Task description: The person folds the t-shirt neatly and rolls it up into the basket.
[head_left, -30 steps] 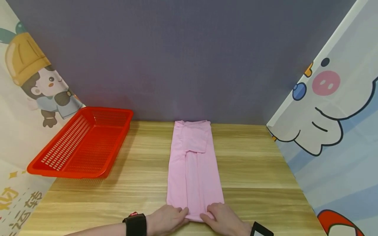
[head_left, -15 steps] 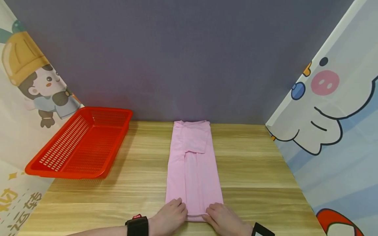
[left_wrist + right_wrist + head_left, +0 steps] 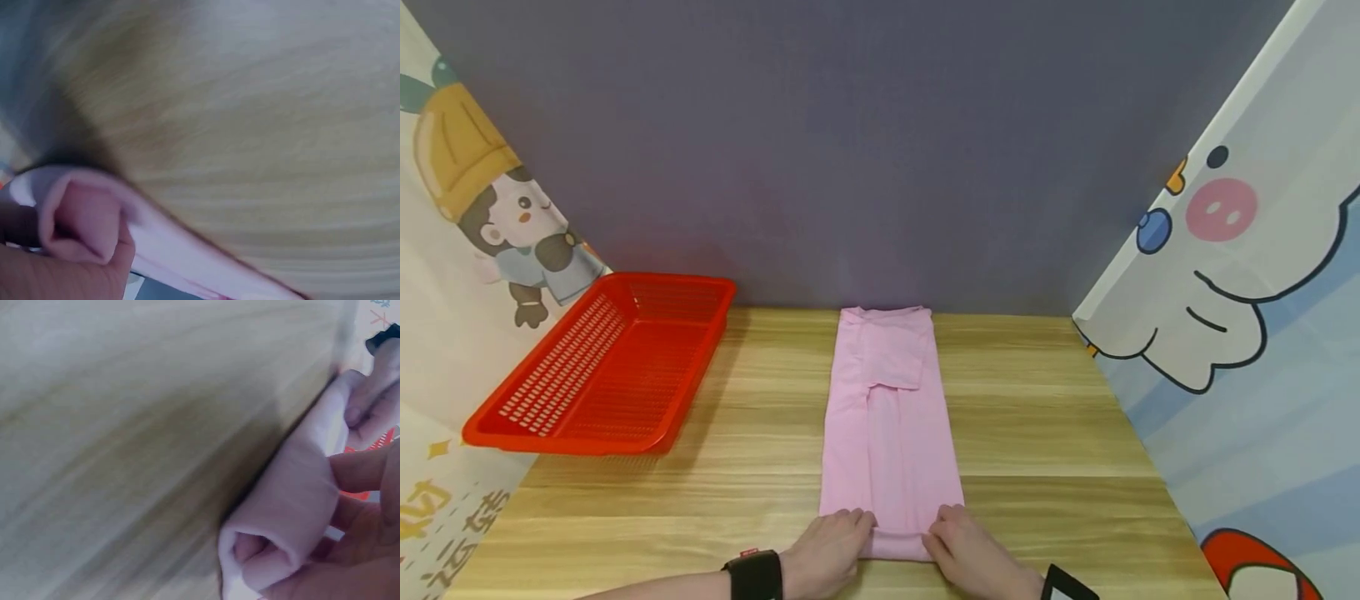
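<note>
A pink garment [image 3: 887, 450], folded into a long narrow strip, lies lengthwise on the table with its near end turned over into a roll. My left hand [image 3: 827, 550] grips the left end of this roll, and my right hand [image 3: 973, 554] grips the right end. In the left wrist view, the left thumb and fingers hold the hollow rolled edge [image 3: 87, 212]. The right wrist view shows the right fingers curled at the thick pink roll [image 3: 287, 494], whose layers open at the side. What kind of garment it is cannot be told.
A red perforated plastic basket [image 3: 625, 367] stands at the table's back left. Behind the wooden table [image 3: 1037, 417] rises a dark grey panel [image 3: 880, 150]. Cartoon-printed sheets hang along the left and right sides.
Both hands have moved slightly forward, turning the garment's near end over away from me. The folded band at that end has become wider. The basket has stayed in place.
</note>
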`<state>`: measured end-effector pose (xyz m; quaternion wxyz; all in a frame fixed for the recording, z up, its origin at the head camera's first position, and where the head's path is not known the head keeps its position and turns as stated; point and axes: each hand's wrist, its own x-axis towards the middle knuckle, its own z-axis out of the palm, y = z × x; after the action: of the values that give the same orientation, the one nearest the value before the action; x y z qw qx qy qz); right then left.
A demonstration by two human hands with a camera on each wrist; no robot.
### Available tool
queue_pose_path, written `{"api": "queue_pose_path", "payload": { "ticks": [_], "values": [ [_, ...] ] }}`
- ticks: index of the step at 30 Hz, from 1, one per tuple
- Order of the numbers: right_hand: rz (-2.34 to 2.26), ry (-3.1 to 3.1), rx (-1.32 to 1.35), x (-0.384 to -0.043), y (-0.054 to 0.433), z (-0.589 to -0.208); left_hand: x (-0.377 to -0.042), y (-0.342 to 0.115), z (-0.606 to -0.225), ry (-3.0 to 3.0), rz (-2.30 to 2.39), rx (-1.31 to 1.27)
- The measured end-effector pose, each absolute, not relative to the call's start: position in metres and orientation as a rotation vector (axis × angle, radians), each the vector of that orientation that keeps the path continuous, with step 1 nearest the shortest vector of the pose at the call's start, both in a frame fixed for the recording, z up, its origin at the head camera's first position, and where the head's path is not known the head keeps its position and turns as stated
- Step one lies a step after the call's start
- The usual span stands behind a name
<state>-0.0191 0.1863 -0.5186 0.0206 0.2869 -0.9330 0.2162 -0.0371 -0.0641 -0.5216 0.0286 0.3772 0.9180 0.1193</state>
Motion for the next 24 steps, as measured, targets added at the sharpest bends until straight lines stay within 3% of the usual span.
{"api": "queue_pose_path", "payload": {
  "ticks": [10,24],
  "values": [
    [0.293,-2.589,1.012,-0.016,0.185,-0.528,-0.044,-0.063,-0.528,2.84,0.445,1.196],
    [0.353,-2.463,1.106,-0.018,0.184,-0.548,-0.056,-0.061,-0.518,2.698,0.643,0.978]
  ]
}}
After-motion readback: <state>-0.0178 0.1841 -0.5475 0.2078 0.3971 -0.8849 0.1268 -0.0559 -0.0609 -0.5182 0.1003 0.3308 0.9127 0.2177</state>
